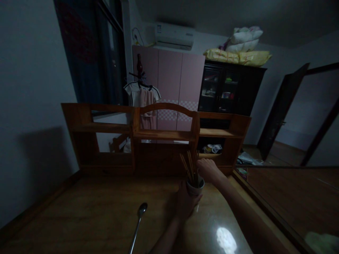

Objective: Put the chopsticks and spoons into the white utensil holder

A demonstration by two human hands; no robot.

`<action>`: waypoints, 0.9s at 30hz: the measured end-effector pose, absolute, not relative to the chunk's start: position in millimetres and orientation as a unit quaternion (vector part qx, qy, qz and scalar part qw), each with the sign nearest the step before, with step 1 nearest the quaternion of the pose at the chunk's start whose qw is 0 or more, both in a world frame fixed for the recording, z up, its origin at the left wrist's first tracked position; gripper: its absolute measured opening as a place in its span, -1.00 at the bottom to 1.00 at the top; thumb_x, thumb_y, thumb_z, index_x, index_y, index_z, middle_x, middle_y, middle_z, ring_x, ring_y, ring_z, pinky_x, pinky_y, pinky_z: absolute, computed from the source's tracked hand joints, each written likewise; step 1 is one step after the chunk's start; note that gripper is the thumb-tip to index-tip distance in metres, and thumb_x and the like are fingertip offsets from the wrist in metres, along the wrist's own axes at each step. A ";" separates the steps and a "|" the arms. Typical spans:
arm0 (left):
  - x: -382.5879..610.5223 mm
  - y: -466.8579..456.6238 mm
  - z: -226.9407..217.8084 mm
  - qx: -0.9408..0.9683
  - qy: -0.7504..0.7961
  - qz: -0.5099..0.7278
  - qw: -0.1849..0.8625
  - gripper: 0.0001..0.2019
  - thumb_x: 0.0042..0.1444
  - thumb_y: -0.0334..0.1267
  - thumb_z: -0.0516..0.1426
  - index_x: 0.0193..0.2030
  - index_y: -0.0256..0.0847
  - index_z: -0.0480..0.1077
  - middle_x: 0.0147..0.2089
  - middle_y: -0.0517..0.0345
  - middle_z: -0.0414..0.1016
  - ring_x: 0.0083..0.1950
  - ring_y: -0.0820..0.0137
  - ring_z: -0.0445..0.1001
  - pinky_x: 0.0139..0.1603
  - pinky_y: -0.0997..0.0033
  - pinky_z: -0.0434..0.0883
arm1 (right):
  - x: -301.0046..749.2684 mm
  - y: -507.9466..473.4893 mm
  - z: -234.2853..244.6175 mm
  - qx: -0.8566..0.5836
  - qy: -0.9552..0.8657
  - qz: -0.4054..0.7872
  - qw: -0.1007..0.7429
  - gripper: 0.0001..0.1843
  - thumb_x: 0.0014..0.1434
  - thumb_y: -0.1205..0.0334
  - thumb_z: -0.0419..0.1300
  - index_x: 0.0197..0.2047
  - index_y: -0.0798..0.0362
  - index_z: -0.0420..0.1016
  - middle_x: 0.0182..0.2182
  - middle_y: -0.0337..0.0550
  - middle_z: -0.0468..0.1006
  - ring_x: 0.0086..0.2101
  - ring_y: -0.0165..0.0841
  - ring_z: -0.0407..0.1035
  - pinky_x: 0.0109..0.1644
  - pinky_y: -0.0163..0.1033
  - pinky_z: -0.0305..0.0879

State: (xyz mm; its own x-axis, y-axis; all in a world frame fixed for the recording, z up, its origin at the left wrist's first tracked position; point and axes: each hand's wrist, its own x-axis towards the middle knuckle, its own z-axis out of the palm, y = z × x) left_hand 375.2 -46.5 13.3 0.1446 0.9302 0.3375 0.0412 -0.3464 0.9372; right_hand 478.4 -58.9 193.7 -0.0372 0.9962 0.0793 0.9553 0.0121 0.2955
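Observation:
A pale cup (pixel 195 190) holds several wooden chopsticks (pixel 189 167), which lean to the left, and some darker items that are hard to tell apart. My left hand (pixel 185 204) is wrapped round the cup from its left and front. Just above the rim on the right, my right hand (pixel 208 168) is closed, its fingers curled beside the chopsticks; what it grips is too dim to make out. A long-handled metal spoon (pixel 139 218) lies on the wooden table (pixel 100 211), left of my left hand, with its bowl pointing away from me.
Along the table's far edge stands a low wooden shelf unit (pixel 164 134) with open compartments, close behind the cup. A raised edge (pixel 261 201) borders the table on the right. Beyond are a pink wardrobe (pixel 169 74), a dark cabinet (pixel 233 88) and an open door (pixel 280 109).

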 end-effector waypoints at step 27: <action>377.4 -40.4 0.3 0.651 0.366 0.540 0.388 -0.26 -0.27 -0.21 0.38 0.11 -0.22 0.24 0.10 -0.07 0.35 0.15 0.12 0.35 0.15 0.16 0.31 | 523.6 -49.1 146.2 0.656 0.749 0.010 -0.095 -0.85 0.07 0.27 0.23 -0.23 0.01 0.53 -0.35 -0.19 0.59 -0.33 -0.32 0.46 -0.36 -0.36 0.14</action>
